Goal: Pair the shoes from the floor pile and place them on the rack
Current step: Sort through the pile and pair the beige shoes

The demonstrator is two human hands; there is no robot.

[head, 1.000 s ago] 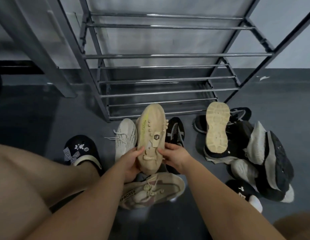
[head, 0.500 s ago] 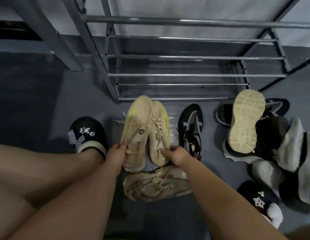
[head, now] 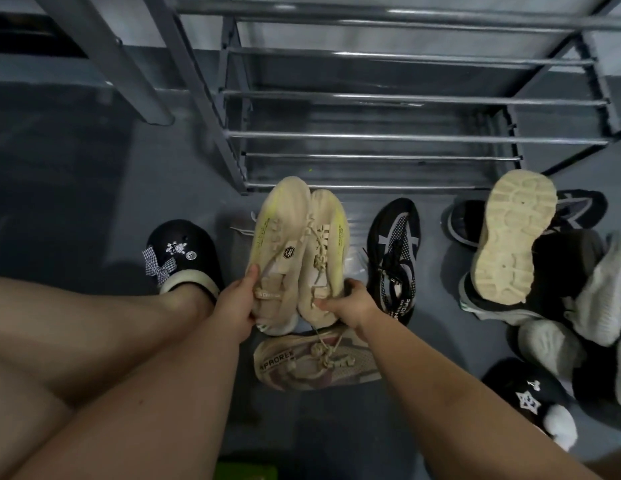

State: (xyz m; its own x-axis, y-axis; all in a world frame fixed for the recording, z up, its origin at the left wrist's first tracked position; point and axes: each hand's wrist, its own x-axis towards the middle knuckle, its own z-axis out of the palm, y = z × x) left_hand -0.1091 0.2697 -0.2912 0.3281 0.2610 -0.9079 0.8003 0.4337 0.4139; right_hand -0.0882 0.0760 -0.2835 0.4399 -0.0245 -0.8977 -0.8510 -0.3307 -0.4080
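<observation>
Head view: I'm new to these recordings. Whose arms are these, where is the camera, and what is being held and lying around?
There is no machine here. The camera sits on a person's head and looks down at their own bare arms and legs. The left hand and the right hand each grip the heel end of one cream knit sneaker with yellow streaks, its twin pressed beside it, toes pointing at the grey metal shoe rack, whose visible bars are bare. On the grey floor lie a beige laced sneaker, a black and white mesh sneaker and a heap of dark and pale shoes on the right. The black clog with a checked bow is on the person's foot.
</observation>
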